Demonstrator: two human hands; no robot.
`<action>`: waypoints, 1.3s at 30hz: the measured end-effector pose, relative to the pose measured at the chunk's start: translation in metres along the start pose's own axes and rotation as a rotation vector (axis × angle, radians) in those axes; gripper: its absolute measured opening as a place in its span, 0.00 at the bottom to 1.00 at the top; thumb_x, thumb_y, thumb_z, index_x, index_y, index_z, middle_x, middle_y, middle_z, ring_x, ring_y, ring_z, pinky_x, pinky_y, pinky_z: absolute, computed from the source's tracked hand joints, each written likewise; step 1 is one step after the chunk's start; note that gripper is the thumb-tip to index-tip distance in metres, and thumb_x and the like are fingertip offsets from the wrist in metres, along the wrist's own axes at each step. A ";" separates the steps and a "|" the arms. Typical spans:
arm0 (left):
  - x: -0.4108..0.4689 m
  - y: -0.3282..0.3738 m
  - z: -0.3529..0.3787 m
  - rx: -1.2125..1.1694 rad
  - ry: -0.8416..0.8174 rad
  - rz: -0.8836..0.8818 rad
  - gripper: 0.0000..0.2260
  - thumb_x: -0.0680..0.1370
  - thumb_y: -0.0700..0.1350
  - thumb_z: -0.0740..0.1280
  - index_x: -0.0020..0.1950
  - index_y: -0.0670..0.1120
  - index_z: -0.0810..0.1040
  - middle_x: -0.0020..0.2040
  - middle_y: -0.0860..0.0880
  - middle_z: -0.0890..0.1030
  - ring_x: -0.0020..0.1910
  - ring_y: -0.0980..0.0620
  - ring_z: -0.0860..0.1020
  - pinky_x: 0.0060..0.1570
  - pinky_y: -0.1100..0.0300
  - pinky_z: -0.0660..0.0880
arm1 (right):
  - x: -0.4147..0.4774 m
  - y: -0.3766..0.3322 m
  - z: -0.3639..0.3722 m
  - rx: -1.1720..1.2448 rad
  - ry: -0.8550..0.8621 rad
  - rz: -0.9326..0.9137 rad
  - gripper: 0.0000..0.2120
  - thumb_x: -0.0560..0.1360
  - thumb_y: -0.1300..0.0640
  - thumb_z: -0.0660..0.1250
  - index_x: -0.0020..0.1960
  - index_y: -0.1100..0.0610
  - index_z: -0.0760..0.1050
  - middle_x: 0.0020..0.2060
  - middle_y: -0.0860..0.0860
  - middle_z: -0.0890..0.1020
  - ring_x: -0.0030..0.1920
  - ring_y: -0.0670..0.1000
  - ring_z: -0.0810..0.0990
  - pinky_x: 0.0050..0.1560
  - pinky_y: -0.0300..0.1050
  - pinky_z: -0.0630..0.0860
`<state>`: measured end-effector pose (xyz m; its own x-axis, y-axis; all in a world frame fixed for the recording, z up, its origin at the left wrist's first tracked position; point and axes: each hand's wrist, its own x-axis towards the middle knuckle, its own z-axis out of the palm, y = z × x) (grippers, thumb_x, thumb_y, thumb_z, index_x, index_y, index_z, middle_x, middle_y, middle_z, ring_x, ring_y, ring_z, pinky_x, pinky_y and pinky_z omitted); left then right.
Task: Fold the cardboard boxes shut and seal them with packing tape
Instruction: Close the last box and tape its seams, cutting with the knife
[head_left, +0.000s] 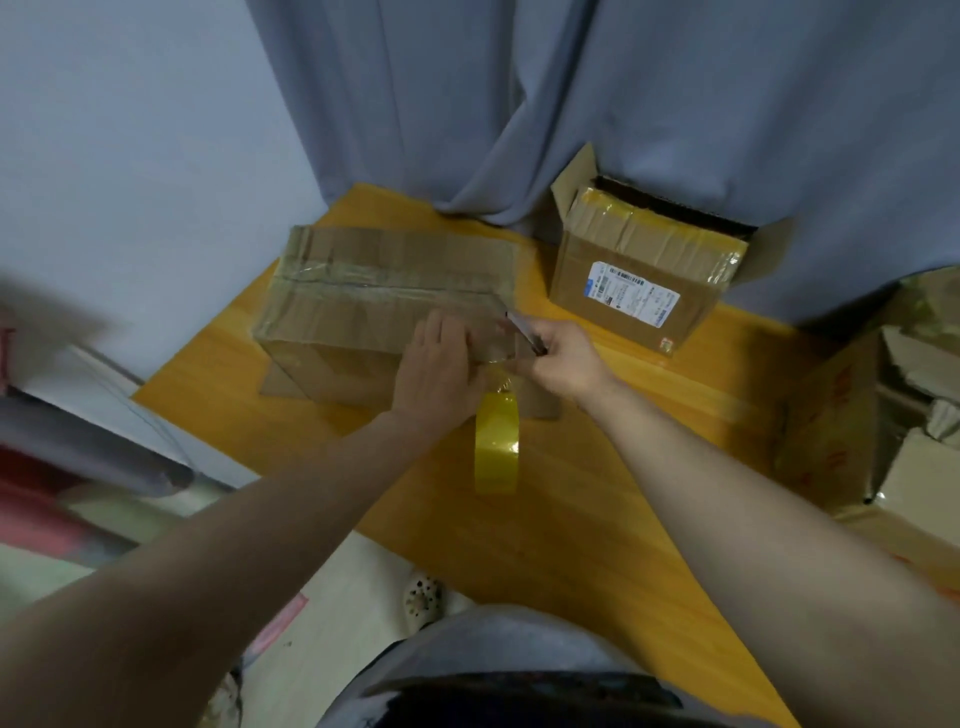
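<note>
A flat cardboard box (374, 291) lies closed on the wooden table (597, 493), with clear tape running along its top seam. My left hand (441, 364) presses flat on the box's near right corner. My right hand (563, 358) grips a thin dark blade or pen (522, 332) right at that corner, where the tape strip comes off. A yellow tape roll (497, 441) hangs on edge just below both hands, still joined to the strip. A second box (644, 270) with a white shipping label stands at the back right, its top flaps open.
Grey curtains (519, 104) hang behind the table. A large open carton (872, 415) with paper inside stands at the right edge. The floor and a patterned shoe (423, 597) show below the table's near left edge. Blurred furniture is at the left.
</note>
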<state>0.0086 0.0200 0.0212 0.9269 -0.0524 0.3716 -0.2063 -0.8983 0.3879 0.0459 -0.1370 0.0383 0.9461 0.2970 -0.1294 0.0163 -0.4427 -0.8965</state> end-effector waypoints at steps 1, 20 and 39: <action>-0.008 0.004 -0.002 -0.085 -0.010 -0.052 0.14 0.65 0.36 0.73 0.43 0.41 0.69 0.42 0.42 0.72 0.40 0.44 0.71 0.38 0.55 0.69 | 0.006 0.007 0.002 -0.063 -0.042 -0.005 0.23 0.69 0.65 0.74 0.62 0.54 0.78 0.63 0.48 0.77 0.63 0.46 0.75 0.63 0.40 0.71; -0.039 0.013 0.063 -0.871 -0.339 -0.941 0.27 0.78 0.52 0.65 0.72 0.42 0.63 0.68 0.48 0.69 0.68 0.46 0.69 0.63 0.57 0.66 | 0.013 0.032 0.012 -0.563 0.030 -0.271 0.28 0.77 0.46 0.65 0.74 0.44 0.60 0.74 0.37 0.58 0.69 0.44 0.69 0.56 0.45 0.75; -0.024 0.015 0.069 -0.877 -0.316 -1.031 0.19 0.75 0.51 0.63 0.59 0.40 0.75 0.54 0.37 0.78 0.57 0.37 0.77 0.58 0.42 0.73 | -0.011 0.017 -0.024 -0.034 0.073 0.019 0.32 0.75 0.32 0.54 0.34 0.58 0.79 0.40 0.43 0.82 0.49 0.44 0.79 0.54 0.48 0.71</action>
<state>0.0046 -0.0224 -0.0407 0.7861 0.2585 -0.5615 0.5881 -0.0333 0.8081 0.0434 -0.1682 0.0351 0.9675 0.2258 -0.1141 0.0076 -0.4768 -0.8790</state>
